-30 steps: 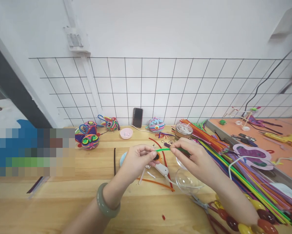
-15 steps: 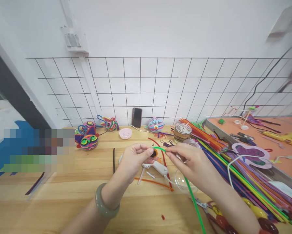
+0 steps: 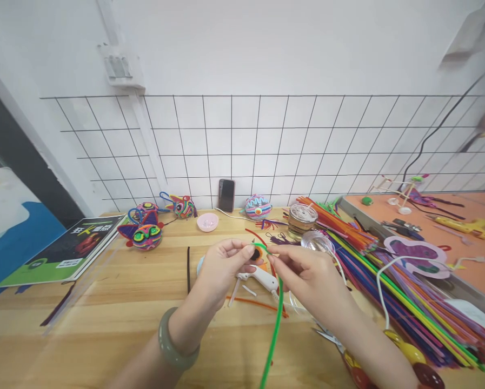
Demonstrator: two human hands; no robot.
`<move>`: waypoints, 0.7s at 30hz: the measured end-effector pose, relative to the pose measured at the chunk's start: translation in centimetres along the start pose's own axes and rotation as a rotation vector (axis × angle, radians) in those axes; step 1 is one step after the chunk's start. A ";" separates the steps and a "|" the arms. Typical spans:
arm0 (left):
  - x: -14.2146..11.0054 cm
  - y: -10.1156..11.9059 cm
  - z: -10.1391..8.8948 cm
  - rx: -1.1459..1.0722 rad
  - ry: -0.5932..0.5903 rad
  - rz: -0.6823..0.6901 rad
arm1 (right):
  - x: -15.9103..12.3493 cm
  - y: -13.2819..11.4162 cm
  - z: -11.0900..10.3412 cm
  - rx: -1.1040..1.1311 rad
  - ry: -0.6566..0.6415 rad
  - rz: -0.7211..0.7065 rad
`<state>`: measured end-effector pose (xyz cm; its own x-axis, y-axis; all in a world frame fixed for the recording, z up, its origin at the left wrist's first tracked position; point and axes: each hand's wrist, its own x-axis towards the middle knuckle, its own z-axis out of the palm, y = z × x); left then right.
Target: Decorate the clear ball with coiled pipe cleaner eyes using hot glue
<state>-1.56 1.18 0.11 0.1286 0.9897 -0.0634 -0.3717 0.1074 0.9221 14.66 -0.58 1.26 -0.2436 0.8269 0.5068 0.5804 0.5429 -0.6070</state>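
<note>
My left hand (image 3: 226,267) is closed in a pinch on a small round piece (image 3: 257,253), black in the middle and orange around it. A green pipe cleaner (image 3: 276,329) runs along the top edge of this piece, its end under my left thumb. My right hand (image 3: 309,273) pinches the same pipe cleaner just right of the round piece. From there its long tail hangs down toward the front of the table. Below my hands lies a white glue gun (image 3: 264,279), partly hidden by my left hand. An orange pipe cleaner (image 3: 256,304) lies in front of it.
Bundles of coloured pipe cleaners (image 3: 392,292) fill the right side, beside an orange tray (image 3: 479,275). Scissors (image 3: 329,336) lie near my right forearm. A lidded cup (image 3: 303,221), pink bowl (image 3: 207,222), phone (image 3: 226,195) and decorated balls (image 3: 147,236) stand behind. A book (image 3: 70,248) lies left.
My right hand has moved left, closer to my left hand, bending the green pipe cleaner along the round piece. The pipe cleaner's tail has swung into view and shifted left.
</note>
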 end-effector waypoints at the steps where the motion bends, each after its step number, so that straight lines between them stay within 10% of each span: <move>1: 0.0 0.0 0.0 -0.004 0.000 -0.001 | 0.0 0.1 0.1 0.023 -0.007 0.025; 21: -0.1 -0.5 0.3 -0.012 0.024 0.084 | 0.2 -0.2 1.0 0.414 -0.092 0.309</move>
<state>-1.14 1.05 -0.24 0.0747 0.9972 0.0043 -0.3916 0.0254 0.9198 13.73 -0.31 0.86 -0.1874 0.9570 0.2216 0.2846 0.2688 -0.9202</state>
